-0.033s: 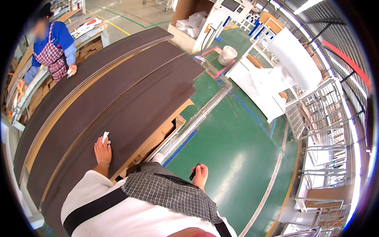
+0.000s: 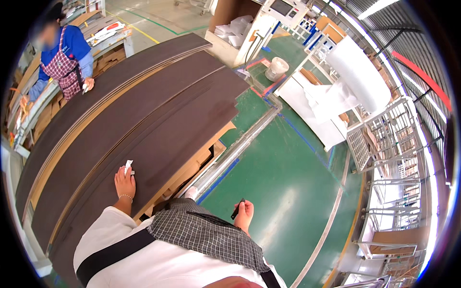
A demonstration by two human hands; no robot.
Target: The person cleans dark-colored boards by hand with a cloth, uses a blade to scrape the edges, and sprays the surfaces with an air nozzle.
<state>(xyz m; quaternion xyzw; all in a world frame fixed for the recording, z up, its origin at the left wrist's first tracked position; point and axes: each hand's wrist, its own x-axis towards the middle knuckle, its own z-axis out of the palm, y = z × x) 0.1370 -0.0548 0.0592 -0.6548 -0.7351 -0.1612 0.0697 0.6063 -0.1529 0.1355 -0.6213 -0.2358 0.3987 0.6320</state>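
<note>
"Green floor (image 2: 283,201) shines next to those long, dark brown boards (image 2: 163,139). Where's the left hand (image 2: 125,183)?"

"On the near board, fingers bent around a crumpled white wad (image 2: 128,166) that pokes out past their tips."

"And the right hand (image 2: 245,214)?"

"Closed around a thin black tool (image 2: 236,210), out over the floor. I can't tell what kind it is."

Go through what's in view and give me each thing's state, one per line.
Dark brown panels: lying flat, stacked
White scrap: bunched at the left hand's fingertips
Left hand: resting on the panels
Black pen-like tool: held, clear of the panels
Right hand: closed around that tool
White wrapping roll: partly unrolled
White bucket: standing upright
</note>
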